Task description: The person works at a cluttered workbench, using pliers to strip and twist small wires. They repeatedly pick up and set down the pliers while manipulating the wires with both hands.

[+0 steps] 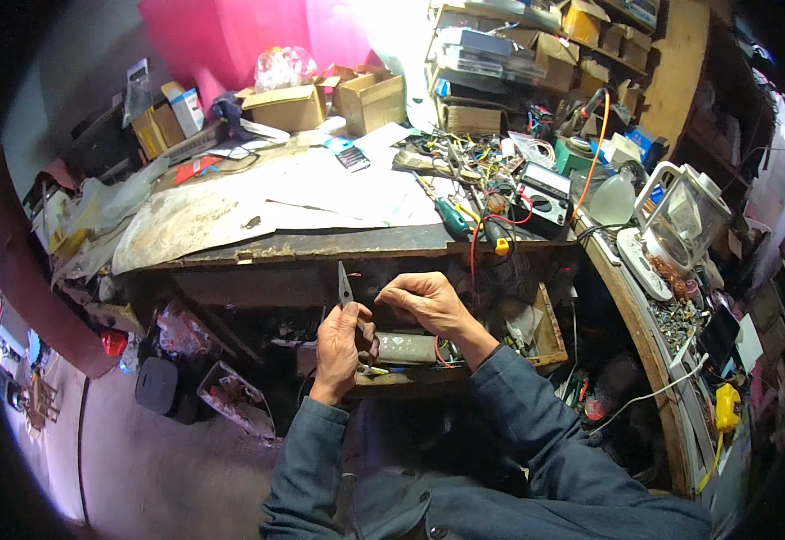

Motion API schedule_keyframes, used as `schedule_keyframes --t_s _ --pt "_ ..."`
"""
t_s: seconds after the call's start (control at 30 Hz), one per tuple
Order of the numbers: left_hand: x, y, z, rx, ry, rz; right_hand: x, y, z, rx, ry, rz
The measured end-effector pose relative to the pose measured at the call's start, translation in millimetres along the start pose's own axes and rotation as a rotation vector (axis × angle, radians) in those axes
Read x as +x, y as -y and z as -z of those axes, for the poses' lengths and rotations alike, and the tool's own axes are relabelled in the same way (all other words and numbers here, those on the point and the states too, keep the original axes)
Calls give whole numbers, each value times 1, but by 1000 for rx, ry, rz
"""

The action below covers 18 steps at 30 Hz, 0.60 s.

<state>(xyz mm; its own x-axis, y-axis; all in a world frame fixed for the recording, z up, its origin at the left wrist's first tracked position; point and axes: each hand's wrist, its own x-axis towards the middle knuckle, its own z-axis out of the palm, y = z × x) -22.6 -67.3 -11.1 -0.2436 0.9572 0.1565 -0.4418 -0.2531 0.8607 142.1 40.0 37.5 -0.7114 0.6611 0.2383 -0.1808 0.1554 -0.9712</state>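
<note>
Cluttered workshop, pink sheet [230, 36] hanging beyond the far side of the tabletop [320, 243], which was largely covered by pale paper [311, 189]. Open cardboard boxes [370, 103] stood at the tabletop's back. On its right part: tangled wires and tools, a green-handled screwdriver [453, 219], a meter [545, 207] with a dial. Right of the tabletop, a clear jug [685, 220] among loose parts. Below its front edge, an open wooden drawer [551, 324].

Pliers [345, 286] were just in front of the tabletop's near edge, nose upward, in the left hand [336, 346]; its fingers were wrapped closed around the handles. A small coppery bit showed beside the nose. Right hand [433, 306], also before that edge, close by but apart from the pliers: fingertips drawn together in a pinch; could not tell whether anything thin lay between them.
</note>
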Motion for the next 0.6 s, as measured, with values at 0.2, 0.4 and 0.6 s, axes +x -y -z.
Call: schedule_keyframes --t_s 0.2,0.4,0.6 --pt "0 -2 3 -18 4 62 -2 -13 3 -482 12 358" --pt "-1 -2 1 148 13 103 -10 -3 1 -695 50 429" --pt "-4 -6 -2 184 15 107 -9 -5 2 -748 60 430"
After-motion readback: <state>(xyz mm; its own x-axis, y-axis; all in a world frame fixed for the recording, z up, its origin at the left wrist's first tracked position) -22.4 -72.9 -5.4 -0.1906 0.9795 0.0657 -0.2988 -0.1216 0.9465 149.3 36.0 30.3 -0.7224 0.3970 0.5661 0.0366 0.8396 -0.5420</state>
